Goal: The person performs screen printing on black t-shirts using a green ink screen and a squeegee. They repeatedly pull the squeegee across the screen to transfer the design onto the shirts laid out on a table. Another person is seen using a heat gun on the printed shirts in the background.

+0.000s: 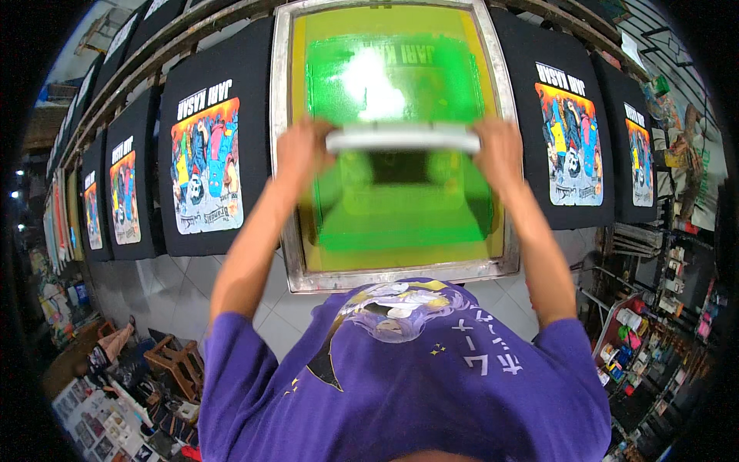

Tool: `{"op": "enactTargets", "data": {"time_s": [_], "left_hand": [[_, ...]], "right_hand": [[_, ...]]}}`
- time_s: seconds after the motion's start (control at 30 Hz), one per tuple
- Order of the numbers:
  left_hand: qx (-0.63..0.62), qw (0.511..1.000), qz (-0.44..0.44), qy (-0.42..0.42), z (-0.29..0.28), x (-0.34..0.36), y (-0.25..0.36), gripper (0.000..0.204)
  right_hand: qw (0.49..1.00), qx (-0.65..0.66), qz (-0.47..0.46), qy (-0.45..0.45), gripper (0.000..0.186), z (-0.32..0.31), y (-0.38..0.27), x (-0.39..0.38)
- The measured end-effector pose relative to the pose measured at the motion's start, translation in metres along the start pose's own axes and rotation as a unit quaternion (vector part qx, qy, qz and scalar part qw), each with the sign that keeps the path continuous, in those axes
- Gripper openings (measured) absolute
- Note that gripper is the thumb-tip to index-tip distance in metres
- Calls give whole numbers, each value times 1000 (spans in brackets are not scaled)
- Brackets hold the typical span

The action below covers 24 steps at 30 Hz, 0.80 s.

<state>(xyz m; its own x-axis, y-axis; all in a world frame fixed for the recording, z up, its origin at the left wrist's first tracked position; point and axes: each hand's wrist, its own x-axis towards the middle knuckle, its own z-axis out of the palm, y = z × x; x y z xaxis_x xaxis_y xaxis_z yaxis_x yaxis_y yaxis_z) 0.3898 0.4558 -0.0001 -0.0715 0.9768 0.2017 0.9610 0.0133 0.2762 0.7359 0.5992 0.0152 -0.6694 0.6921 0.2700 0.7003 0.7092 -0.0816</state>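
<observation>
A white-edged squeegee (402, 140) lies crosswise over the screen printing frame (404, 280), its two ends held by my hands. My left hand (304, 154) is closed round the left end, slightly blurred. At the right end my right hand (499, 152) grips it too. Bright green ink (385, 235) covers much of the yellowish mesh, shiny at the far side. Under the ink, faint mirrored lettering and a picture outline show through. The squeegee's lower edge is hidden from me. Whatever lies beneath the screen cannot be made out clearly.
Black shirts with colourful prints lie flat in a row, one left (204, 165) and one right (573, 142) of the frame, with several more beyond. Wooden rails (185, 35) run behind them. A wooden stool (175, 362) stands lower left; a rack of ink containers (620, 350) lower right.
</observation>
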Motion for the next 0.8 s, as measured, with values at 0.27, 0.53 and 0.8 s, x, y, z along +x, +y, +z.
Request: {"op": "enactTargets", "data": {"time_s": [0.27,0.53,0.8], "left_hand": [[-39,995,13,94,8,-207,99,37],[-73,997,0,-12,-30,-202,102,60],[-38,998,-7,48,0,-177,89,46]], "right_hand": [[998,16,1,66,24,-18,-69,-210],[1000,18,-2,-5,21,-59,-75,-193],[997,44,5,57,20,-18,-60,-173]]}}
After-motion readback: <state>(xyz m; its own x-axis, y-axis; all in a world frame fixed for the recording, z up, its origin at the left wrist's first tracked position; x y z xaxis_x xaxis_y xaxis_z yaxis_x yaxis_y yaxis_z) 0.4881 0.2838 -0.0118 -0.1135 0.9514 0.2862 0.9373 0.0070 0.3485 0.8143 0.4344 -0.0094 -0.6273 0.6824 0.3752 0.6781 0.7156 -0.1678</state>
